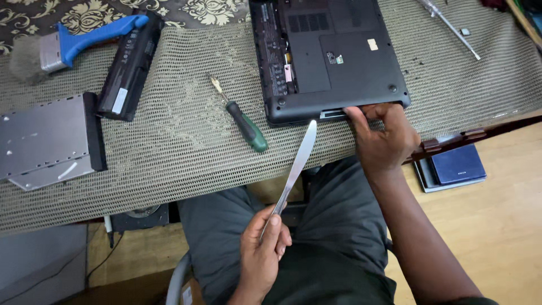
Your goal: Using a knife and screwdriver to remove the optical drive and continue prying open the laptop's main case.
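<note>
A black laptop [333,56] lies upside down on the mesh mat, its battery bay empty. My right hand [384,138] grips the laptop's near edge, fingers curled under it by the side slot. My left hand [262,251] holds a thin metal pry blade [299,161] by its handle above my lap. The blade's tip points up at the laptop's near edge, just short of touching it.
A green-handled screwdriver [243,121] lies left of the laptop. Further left are a black battery pack [130,68], a blue-handled brush [68,45] and a grey optical drive [48,141]. Another screwdriver [449,25] lies at the top right. A dark blue case [457,164] sits on the floor.
</note>
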